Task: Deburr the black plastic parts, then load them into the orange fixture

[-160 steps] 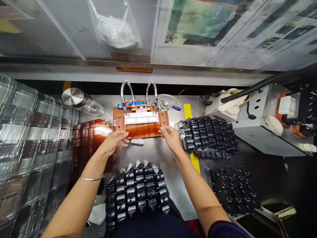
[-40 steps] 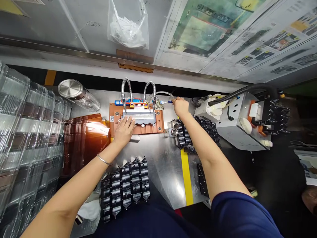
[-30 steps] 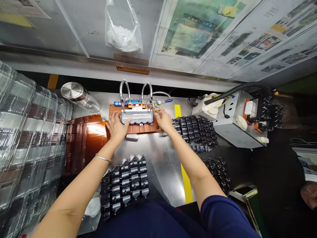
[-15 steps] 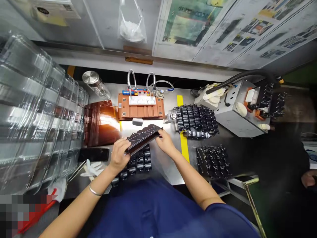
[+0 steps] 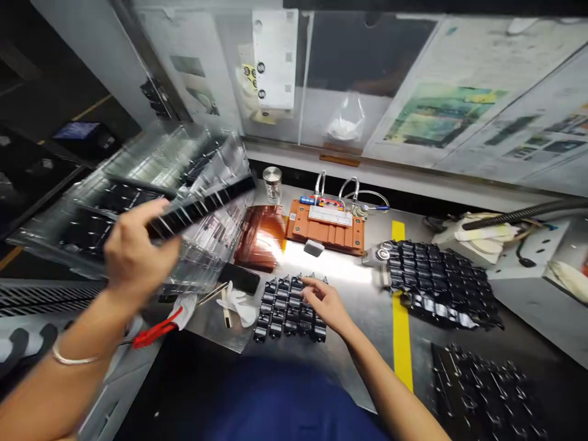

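Observation:
My left hand (image 5: 138, 251), blurred by motion, is closed around one end of a long black plastic part (image 5: 202, 205). It holds the part tilted over a stack of clear plastic trays (image 5: 215, 239) on the left, where similar black parts lie inside. My right hand (image 5: 326, 303) is at the upper right of a group of black ribbed parts (image 5: 289, 312) lying side by side on the metal bench. Its index finger stretches over their top edge, and the fingers are apart. Whether the fingertips touch the parts, I cannot tell.
An orange-brown fixture (image 5: 326, 229) with hoses stands at the back, beside amber sheets (image 5: 261, 239) and a glass jar (image 5: 272, 187). A phone (image 5: 241, 278) and white glove (image 5: 239, 306) lie left. More black parts (image 5: 436, 275) are right of the yellow tape (image 5: 401, 343).
My left hand has carried the long black part left, over the clear trays. My right hand has let go of it and is now over the parts on the bench. The view has turned left.

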`<action>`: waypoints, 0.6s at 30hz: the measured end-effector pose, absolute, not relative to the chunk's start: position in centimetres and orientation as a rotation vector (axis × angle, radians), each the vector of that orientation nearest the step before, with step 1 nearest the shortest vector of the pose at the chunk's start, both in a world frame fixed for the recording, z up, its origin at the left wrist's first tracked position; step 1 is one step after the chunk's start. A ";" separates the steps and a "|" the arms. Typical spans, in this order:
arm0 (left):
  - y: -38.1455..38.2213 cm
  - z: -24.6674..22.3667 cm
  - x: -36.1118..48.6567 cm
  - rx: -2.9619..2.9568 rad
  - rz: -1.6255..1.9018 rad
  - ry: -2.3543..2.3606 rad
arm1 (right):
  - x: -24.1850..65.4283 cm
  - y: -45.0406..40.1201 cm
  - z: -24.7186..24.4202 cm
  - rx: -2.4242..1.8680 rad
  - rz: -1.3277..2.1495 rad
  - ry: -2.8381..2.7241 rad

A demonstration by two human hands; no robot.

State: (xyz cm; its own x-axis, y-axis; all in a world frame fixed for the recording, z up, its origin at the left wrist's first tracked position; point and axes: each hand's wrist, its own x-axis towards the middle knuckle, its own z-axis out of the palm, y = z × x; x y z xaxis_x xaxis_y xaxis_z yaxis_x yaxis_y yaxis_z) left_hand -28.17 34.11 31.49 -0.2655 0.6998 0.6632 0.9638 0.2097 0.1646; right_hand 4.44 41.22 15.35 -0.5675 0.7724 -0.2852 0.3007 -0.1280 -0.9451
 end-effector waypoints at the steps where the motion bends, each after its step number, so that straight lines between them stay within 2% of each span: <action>1: 34.8 33.4 -30.6 -1.331 -0.729 -2.172 | 3.7 41.6 14.9 -1.213 1.618 -1.933; 4: 38.0 36.1 -37.8 -1.150 -0.744 -2.374 | 0.3 42.0 14.4 -1.178 1.294 -2.385; 9: 42.8 34.0 -43.2 -1.397 -0.752 -2.490 | -7.6 43.3 13.0 -1.137 1.015 -2.650; 14: 38.0 33.0 -35.1 -1.883 -0.735 -2.275 | -11.0 44.8 9.5 -1.136 0.882 -2.841; 16: 34.6 31.3 -30.7 -2.017 -0.988 -2.295 | -10.7 44.9 8.9 -1.127 0.865 -2.878; 18: 32.5 27.7 -27.6 -2.042 -1.290 -2.716 | -10.1 44.8 8.9 -1.113 0.866 -2.890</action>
